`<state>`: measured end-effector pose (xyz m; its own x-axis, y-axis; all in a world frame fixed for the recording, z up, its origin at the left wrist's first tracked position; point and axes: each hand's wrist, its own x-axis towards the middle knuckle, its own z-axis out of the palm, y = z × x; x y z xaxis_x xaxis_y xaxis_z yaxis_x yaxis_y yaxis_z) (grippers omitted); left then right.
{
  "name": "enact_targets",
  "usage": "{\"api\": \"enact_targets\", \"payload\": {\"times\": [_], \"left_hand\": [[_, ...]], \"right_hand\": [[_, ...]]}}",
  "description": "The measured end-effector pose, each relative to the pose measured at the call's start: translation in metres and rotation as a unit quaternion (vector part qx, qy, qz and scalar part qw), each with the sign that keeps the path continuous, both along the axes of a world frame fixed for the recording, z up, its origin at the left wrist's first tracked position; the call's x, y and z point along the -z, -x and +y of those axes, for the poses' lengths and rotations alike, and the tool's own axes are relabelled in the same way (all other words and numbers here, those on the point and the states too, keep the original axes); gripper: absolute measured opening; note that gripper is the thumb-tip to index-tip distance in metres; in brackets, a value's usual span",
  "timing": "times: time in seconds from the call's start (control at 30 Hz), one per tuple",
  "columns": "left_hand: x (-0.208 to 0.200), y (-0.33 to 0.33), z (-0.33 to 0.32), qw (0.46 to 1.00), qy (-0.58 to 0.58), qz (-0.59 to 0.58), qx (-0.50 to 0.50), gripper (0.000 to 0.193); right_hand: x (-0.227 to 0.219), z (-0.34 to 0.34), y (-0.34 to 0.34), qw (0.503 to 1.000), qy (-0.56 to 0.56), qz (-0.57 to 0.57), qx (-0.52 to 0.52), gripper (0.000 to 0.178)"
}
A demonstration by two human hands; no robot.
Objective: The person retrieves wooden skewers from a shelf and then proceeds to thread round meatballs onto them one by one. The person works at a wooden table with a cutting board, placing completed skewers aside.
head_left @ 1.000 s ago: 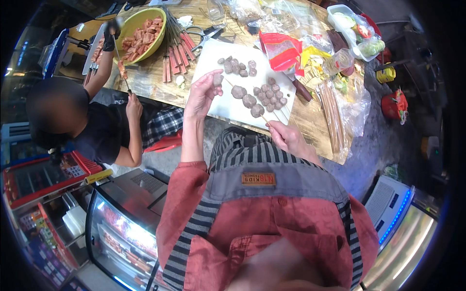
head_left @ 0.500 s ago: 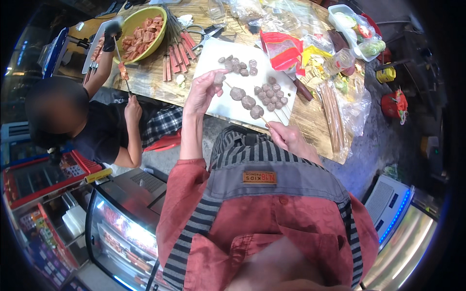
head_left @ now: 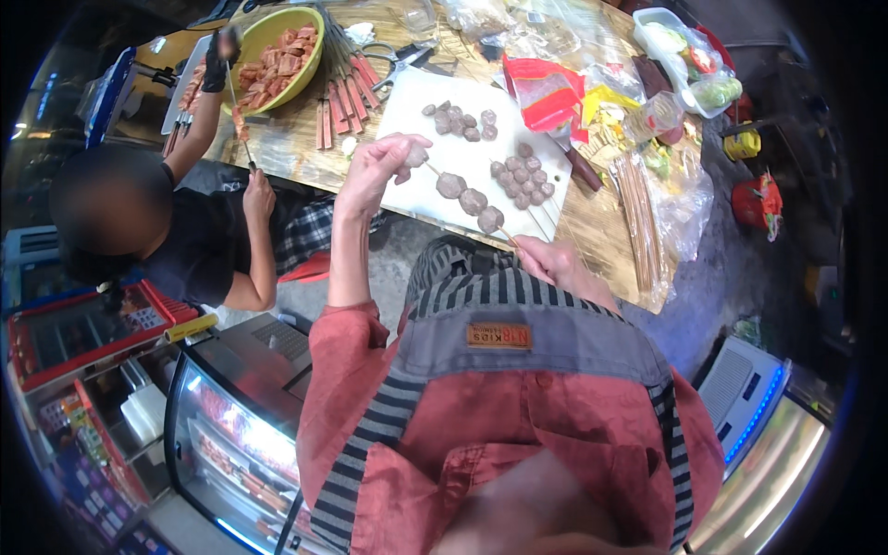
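Observation:
My right hand (head_left: 548,260) grips the lower end of a thin wooden skewer (head_left: 508,237), which slants up to the left. Three grey-brown meatballs (head_left: 473,202) are threaded along it. At its upper tip, my left hand (head_left: 381,169) pinches another meatball (head_left: 416,156) between thumb and fingers. Both hands are over the near edge of a white cutting board (head_left: 407,111). Loose meatballs lie on the board in two groups: a far cluster (head_left: 457,121) and a nearer right cluster (head_left: 523,178). A few bare or filled skewers (head_left: 544,222) rest beside the right cluster.
At left a co-worker (head_left: 199,222) threads meat on a metal skewer beside a yellow bowl (head_left: 317,69) of meat. Red-handled skewers (head_left: 344,106), scissors (head_left: 400,60), a knife handle (head_left: 584,169), a red bag (head_left: 541,92) and bundled wooden skewers (head_left: 640,227) lie on the wooden table.
My left hand has shifted slightly left and down with its meatball, still at the skewer's tip. My right hand keeps its grip. The co-worker's skewer has moved a little.

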<state>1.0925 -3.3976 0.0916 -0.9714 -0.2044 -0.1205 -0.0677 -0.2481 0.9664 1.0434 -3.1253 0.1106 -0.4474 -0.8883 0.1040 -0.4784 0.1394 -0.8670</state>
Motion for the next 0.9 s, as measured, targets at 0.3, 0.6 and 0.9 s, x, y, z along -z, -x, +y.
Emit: {"api": "enact_targets", "payload": {"times": [0.3,0.6,0.9], "left_hand": [[-0.005,-0.002,0.005,1.0,0.029,-0.001,0.003,0.03],[0.004,0.018,0.043,0.88,-0.45,0.133,-0.076,0.061],[-0.011,0.025,0.053,0.931,-0.304,0.128,-0.156,0.029]], "right_hand": [[0.004,0.002,0.001,0.998,-0.007,-0.051,-0.041,0.008],[0.008,-0.012,0.002,0.997,0.081,0.007,0.008,0.015],[0.003,-0.011,0.003,0.998,0.05,0.04,0.006,0.009]]}}
